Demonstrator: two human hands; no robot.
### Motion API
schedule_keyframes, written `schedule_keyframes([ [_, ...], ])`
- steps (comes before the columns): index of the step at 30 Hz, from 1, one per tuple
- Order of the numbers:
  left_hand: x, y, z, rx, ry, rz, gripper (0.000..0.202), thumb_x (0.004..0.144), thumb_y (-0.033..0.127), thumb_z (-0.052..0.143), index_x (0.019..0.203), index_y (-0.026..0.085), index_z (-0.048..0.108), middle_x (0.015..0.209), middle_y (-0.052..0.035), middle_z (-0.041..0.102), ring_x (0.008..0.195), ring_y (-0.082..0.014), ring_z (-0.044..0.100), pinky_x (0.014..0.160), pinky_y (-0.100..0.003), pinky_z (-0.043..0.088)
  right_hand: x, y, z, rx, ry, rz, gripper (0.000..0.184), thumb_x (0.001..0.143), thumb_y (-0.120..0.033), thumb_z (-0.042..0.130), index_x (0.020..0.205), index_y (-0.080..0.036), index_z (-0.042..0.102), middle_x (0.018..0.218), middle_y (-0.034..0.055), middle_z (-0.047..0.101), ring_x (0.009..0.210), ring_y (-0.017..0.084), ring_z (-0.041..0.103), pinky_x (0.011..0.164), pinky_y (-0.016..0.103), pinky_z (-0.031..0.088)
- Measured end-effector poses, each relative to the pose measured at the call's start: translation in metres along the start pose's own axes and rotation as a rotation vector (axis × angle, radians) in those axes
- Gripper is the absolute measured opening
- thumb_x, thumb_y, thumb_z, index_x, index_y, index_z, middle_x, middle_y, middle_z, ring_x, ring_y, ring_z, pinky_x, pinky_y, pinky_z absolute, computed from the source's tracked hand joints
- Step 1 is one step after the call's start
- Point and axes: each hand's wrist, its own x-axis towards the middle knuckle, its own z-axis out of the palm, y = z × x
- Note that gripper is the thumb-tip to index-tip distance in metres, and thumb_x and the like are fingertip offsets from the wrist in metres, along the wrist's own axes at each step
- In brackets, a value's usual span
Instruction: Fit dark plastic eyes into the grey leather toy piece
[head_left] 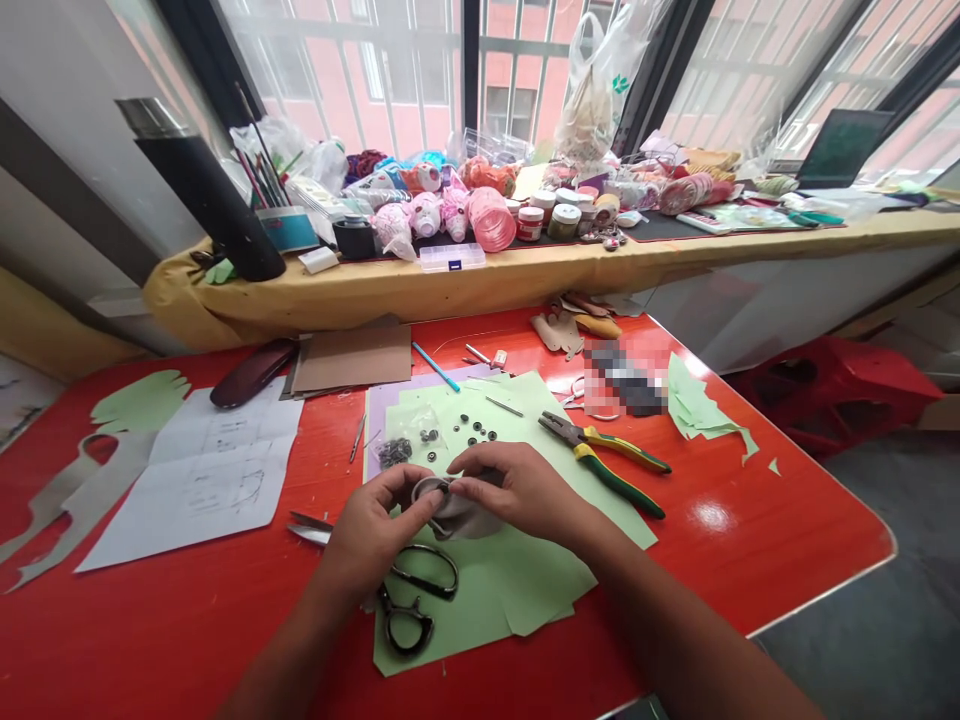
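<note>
Between my two hands is a folded piece of grey fabric (469, 522), held above green paper sheets (517, 590). My left hand (382, 520) pinches its left edge, thumb against fingers. On the other side my right hand (510, 485) grips the fabric near the same spot; whether a small part sits between the fingertips is hidden. Just beyond the hands lie several loose dark snap buttons (476, 430) and a clear bag (401, 445) with more of them. Black-handled scissors (409, 625) rest under my left wrist. Pliers with green-yellow handles (611, 470) lie to the right.
A sketched white sheet (217, 480) and a dark glasses case (253, 373) lie left on the red table (720, 575). Brown board (352, 357) and a blue pen (435, 366) are farther back. The windowsill holds a black thermos (214, 200), paint jars (564, 221) and pink figures.
</note>
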Motion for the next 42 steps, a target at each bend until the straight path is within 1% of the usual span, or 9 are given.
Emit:
schedule_keyframes([
  [4, 0.001, 0.006, 0.0, 0.02, -0.014, 0.008, 0.037, 0.08, 0.053, 0.079, 0.091, 0.018, 0.074, 0.08, -0.002, 0.069, 0.075, -0.0193, 0.064, 0.068, -0.027, 0.051, -0.003, -0.002, -0.016, -0.179, 0.168, -0.012, 0.019, 0.098, -0.034, 0.072, 0.111, -0.021, 0.075, 0.106, 0.0053, 0.08, 0.095, 0.021, 0.073, 0.086, 0.032, 0.053],
  [8, 0.0, 0.01, 0.001, -0.012, -0.073, -0.023, 0.034, 0.077, 0.05, 0.081, 0.087, 0.018, 0.073, 0.08, -0.0025, 0.072, 0.074, -0.0196, 0.066, 0.068, -0.028, 0.052, -0.024, 0.006, -0.044, -0.446, 0.224, -0.015, 0.026, 0.099, -0.039, 0.069, 0.118, -0.02, 0.071, 0.115, 0.01, 0.077, 0.109, 0.028, 0.071, 0.097, 0.042, 0.053],
  [11, -0.001, 0.01, 0.002, -0.068, -0.111, -0.04, 0.034, 0.077, 0.049, 0.081, 0.087, 0.017, 0.074, 0.083, -0.0045, 0.074, 0.078, -0.0211, 0.068, 0.073, -0.031, 0.054, -0.048, 0.021, -0.068, -0.678, 0.194, 0.058, 0.041, 0.097, -0.046, 0.068, 0.13, -0.022, 0.067, 0.127, 0.0141, 0.073, 0.12, 0.035, 0.067, 0.101, 0.049, 0.052],
  [14, 0.0, 0.009, 0.001, -0.095, -0.11, -0.047, 0.033, 0.075, 0.047, 0.082, 0.086, 0.017, 0.074, 0.085, -0.0054, 0.075, 0.081, -0.0217, 0.069, 0.075, -0.033, 0.055, -0.071, 0.038, -0.088, -0.83, 0.164, 0.159, 0.054, 0.095, -0.054, 0.067, 0.14, -0.024, 0.062, 0.13, 0.0144, 0.07, 0.12, 0.037, 0.066, 0.101, 0.05, 0.053],
  [19, 0.0, 0.01, 0.0, -0.142, -0.126, -0.056, 0.034, 0.072, 0.047, 0.085, 0.083, 0.018, 0.073, 0.083, -0.0049, 0.076, 0.079, -0.0211, 0.07, 0.075, -0.032, 0.056, -0.091, 0.056, -0.101, -0.978, 0.093, 0.273, 0.059, 0.092, -0.052, 0.064, 0.144, -0.025, 0.06, 0.137, 0.0165, 0.067, 0.123, 0.04, 0.064, 0.097, 0.05, 0.054],
  [24, 0.001, 0.008, -0.001, -0.182, -0.129, -0.066, 0.036, 0.071, 0.048, 0.086, 0.084, 0.017, 0.073, 0.083, -0.0051, 0.076, 0.077, -0.0207, 0.069, 0.071, -0.031, 0.055, -0.088, 0.056, -0.102, -0.958, 0.09, 0.289, 0.054, 0.092, -0.045, 0.062, 0.142, -0.024, 0.061, 0.135, 0.0151, 0.069, 0.123, 0.038, 0.064, 0.1, 0.049, 0.053],
  [32, 0.001, 0.006, -0.003, -0.176, -0.151, -0.063, 0.031, 0.075, 0.044, 0.084, 0.086, 0.017, 0.074, 0.084, -0.0035, 0.075, 0.079, -0.0191, 0.068, 0.075, -0.029, 0.053, -0.079, 0.045, -0.098, -0.887, 0.152, 0.279, 0.045, 0.086, -0.034, 0.06, 0.129, -0.02, 0.065, 0.124, 0.0157, 0.073, 0.116, 0.038, 0.068, 0.095, 0.049, 0.054],
  [38, 0.002, 0.006, -0.003, -0.2, -0.156, -0.063, 0.033, 0.073, 0.046, 0.086, 0.084, 0.017, 0.074, 0.081, -0.0034, 0.074, 0.076, -0.0189, 0.066, 0.073, -0.03, 0.051, -0.082, 0.045, -0.106, -0.548, 0.282, 0.407, 0.04, 0.086, -0.04, 0.063, 0.121, -0.022, 0.066, 0.125, 0.015, 0.072, 0.114, 0.034, 0.07, 0.09, 0.044, 0.057],
  [42, 0.003, 0.004, -0.003, -0.275, -0.161, -0.086, 0.035, 0.07, 0.045, 0.09, 0.084, 0.016, 0.076, 0.079, -0.0031, 0.071, 0.072, -0.016, 0.06, 0.07, -0.027, 0.046, -0.088, 0.038, -0.111, -0.235, 0.315, 0.532, 0.048, 0.083, -0.049, 0.07, 0.123, -0.022, 0.066, 0.124, 0.0149, 0.071, 0.11, 0.034, 0.07, 0.09, 0.045, 0.056],
])
